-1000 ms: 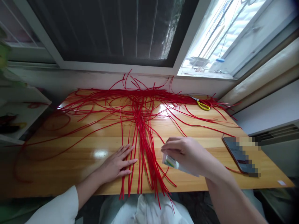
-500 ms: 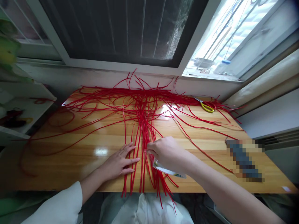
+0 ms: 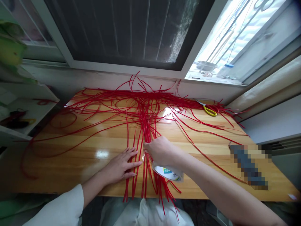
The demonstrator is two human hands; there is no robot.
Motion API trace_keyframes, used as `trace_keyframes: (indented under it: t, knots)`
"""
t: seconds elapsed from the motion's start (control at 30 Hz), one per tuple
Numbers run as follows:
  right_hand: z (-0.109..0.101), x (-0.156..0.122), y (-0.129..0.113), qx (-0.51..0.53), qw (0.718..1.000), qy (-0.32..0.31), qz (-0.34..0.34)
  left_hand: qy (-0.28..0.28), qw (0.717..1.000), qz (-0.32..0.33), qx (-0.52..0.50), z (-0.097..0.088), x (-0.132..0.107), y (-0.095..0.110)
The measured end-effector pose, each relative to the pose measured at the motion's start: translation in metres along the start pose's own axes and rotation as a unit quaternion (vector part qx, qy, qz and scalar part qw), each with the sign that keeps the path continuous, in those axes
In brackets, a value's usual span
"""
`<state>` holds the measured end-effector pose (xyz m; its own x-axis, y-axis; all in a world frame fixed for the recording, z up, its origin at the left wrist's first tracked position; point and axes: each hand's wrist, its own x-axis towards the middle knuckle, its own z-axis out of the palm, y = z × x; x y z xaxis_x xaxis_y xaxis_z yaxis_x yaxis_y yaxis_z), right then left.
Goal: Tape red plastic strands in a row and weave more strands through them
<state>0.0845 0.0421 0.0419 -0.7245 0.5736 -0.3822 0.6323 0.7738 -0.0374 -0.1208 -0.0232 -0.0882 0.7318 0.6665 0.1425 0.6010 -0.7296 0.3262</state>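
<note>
A: What is lying nearest the front edge of the table [image 3: 70,175]?

B: The loose ends of the red cords [image 3: 143,131] are hanging just over that edge, near its middle. The left hand [image 3: 121,164] is lying flat on them, fingers spread, palm down, gripping nothing.

A: And the other hand?

B: The right hand [image 3: 161,150] is pinching at the bundle just beside the left one, fingertips closed on the strands. It is also carrying a roll of tape [image 3: 168,172] under the palm, the roll hanging over the cords.

A: Where is the bundle running?

B: It is stretching from the front edge straight toward the back edge, then fanning out left and right along the wall under the window [image 3: 122,31].

A: Anything else out there?

B: Yellow-handled scissors [image 3: 209,110] are lying among the strands near the back right corner.
</note>
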Motion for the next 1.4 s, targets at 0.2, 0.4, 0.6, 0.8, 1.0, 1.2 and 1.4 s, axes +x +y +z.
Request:
trace_keyframes:
  t: [0.2, 0.4, 0.6, 0.8, 1.0, 1.2, 1.4]
  knots:
    - [-0.004, 0.026, 0.019, 0.157, 0.983, -0.036, -0.086, 0.007, 1.000, 0.004, -0.002, 0.001, 0.000, 0.001]
    - [-0.008, 0.050, 0.009, 0.072, 0.994, -0.026, -0.081, 0.017, 1.000, 0.009, 0.009, 0.004, -0.002, 0.000]
    - [-0.004, 0.062, 0.000, -0.020, 0.996, -0.071, -0.058, 0.007, 1.000, 0.005, 0.016, 0.005, -0.004, -0.003]
    - [0.000, 0.061, -0.008, -0.016, 0.999, -0.036, 0.010, 0.001, 1.000, 0.009, 0.022, 0.003, -0.003, -0.001]
    - [0.016, 0.048, -0.007, 0.025, 0.999, 0.042, -0.018, 0.016, 0.999, 0.016, 0.036, 0.005, -0.004, -0.001]
    - [0.018, 0.046, -0.003, 0.071, 0.995, 0.051, -0.042, 0.030, 0.999, 0.015, 0.032, 0.005, -0.004, -0.001]
    - [0.014, 0.048, -0.003, 0.076, 0.993, 0.082, -0.047, 0.019, 0.999, 0.011, 0.027, 0.007, -0.004, -0.002]
